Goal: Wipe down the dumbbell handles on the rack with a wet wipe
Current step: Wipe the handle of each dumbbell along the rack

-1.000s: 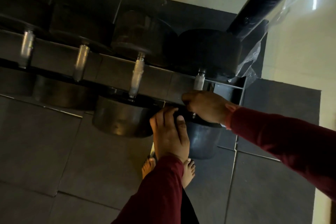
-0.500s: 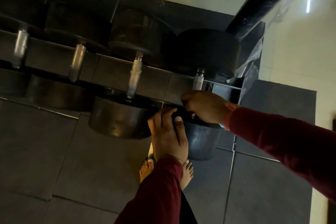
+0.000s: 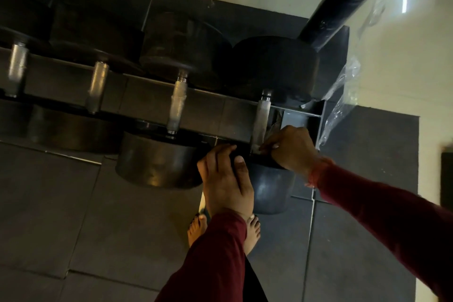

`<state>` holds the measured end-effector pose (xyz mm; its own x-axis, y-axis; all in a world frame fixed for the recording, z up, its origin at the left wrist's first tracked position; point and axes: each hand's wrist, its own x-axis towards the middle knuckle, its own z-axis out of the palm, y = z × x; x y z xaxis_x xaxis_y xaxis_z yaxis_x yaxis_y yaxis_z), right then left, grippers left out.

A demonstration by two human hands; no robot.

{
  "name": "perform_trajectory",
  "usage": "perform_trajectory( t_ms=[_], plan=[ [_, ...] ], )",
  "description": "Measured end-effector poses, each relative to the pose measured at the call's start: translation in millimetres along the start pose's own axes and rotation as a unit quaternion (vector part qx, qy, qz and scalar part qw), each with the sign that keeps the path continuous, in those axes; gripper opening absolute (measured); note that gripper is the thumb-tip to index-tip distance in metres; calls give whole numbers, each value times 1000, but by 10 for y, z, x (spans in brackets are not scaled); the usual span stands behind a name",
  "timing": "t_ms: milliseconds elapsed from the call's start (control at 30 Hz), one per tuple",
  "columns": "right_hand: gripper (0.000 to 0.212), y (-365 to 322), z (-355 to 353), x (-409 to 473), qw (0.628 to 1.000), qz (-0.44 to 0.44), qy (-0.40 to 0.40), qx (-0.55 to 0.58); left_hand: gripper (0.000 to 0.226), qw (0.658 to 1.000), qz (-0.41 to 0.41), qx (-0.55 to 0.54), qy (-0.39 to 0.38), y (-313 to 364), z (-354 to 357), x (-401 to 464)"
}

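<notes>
in the head view, my right hand (image 3: 290, 148) sits right of centre, fingers curled, pinching a pale wet wipe (image 3: 259, 135) against the near end of the rightmost dumbbell handle (image 3: 261, 117). that handle runs up and away from the hand toward the upper frame, so the stroke lies along it, i judge. my left hand (image 3: 225, 179) rests spread on the front weight head (image 3: 269, 186), just left, steadying it. three more handles (image 3: 177, 103) line the rack (image 3: 147, 95) to the left. loose plastic wrap (image 3: 340, 95) hangs at the right; the far weight head (image 3: 274, 66) caps the stroke.
</notes>
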<state>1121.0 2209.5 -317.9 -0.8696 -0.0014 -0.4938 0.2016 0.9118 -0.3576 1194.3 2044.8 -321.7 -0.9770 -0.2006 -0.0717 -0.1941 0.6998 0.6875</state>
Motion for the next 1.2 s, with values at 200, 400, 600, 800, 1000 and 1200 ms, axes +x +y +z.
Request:
perform_trajectory(
  t_ms=[200,400,600,800,1000,1200],
  plan=[
    [26,3,87,177,995,62,-61,-44,38,1000,1,4,0,-16,20,-3],
    [21,17,91,103,996,78,-36,24,36,1000,14,3,8,-22,19,-2],
    [13,-6,79,-45,992,-10,64,111,36,1000,8,0,9,-7,10,-1],
    [20,180,79,8,977,-158,40,138,33,1000,12,4,13,-2,1,0],
    [15,148,138,143,962,-123,147,196,34,1000,11,11,0,-5,-5,-1],
    [12,-71,91,291,913,36,250,321,33,1000,12,12,1,-12,2,-1]
  ],
)
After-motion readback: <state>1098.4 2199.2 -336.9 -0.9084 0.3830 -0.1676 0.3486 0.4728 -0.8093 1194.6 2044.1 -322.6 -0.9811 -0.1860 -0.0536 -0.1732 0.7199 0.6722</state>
